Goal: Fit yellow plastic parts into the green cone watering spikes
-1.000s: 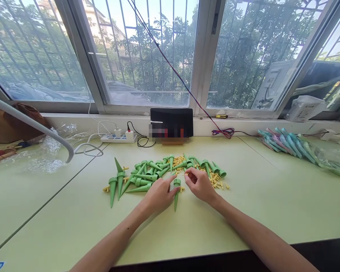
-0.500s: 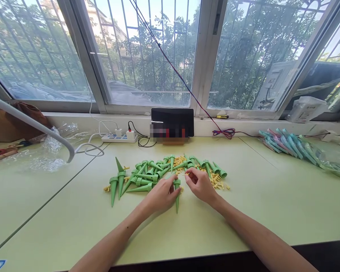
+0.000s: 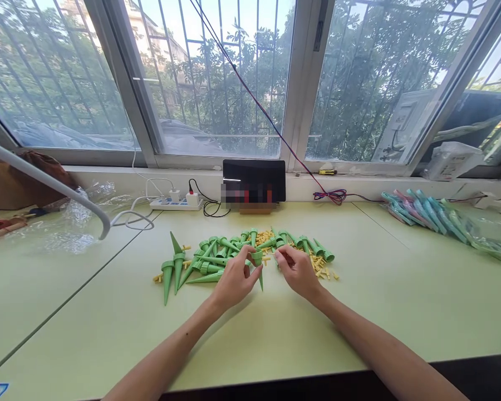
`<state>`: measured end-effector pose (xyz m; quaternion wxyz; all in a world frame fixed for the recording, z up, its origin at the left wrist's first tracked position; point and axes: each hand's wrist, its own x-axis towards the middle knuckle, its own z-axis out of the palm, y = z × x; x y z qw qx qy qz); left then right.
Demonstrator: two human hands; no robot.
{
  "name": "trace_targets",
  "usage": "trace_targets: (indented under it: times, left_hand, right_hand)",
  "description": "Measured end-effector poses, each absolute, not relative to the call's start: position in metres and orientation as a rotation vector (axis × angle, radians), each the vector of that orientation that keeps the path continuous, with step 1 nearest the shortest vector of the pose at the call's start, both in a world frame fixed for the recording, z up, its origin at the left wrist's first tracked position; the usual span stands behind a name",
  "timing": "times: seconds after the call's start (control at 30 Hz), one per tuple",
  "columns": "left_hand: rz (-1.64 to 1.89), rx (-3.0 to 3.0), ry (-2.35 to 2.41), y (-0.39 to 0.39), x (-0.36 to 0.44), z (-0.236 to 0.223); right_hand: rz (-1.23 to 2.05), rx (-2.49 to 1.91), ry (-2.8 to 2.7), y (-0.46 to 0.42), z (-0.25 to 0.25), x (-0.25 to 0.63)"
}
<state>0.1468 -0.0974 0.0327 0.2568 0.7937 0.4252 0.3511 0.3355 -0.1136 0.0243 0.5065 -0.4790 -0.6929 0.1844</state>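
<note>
My left hand (image 3: 232, 278) is closed around the capped top of a green plastic spike (image 3: 258, 258), thumb and forefinger on either side of it. Its pointed end hangs down, and a small yellow fitting (image 3: 266, 260) juts from its right side. Just to the right, my right hand (image 3: 296, 269) pinches a small pale-yellow piece (image 3: 273, 254), mostly hidden by the fingertips. Behind the hands lies a heap of green spikes (image 3: 211, 268), with loose yellow fittings (image 3: 320, 266) at its right. Two spikes with yellow fittings (image 3: 167, 278) lie at the left.
A dark screen (image 3: 254, 181) on a small stand is at the back. To its left are a power strip (image 3: 175, 204) with plugs and a white curved tube (image 3: 83, 206). Bagged packs (image 3: 430, 211) lie at the far right. A yellow cutter (image 3: 328, 172) rests on the sill.
My left hand has taken hold of the green spike and raised it off the table. My right hand stays nearly in place, still pinching the small piece.
</note>
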Motion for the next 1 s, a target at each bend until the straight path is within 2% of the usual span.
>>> trace_targets:
  times: [1.0]
  left_hand:
    - [1.018, 2.178, 1.134, -0.0995, 0.1480, 0.0333]
  right_hand:
    - [0.460, -1.114, -1.756, -0.1129, 0.0222, 0.3362]
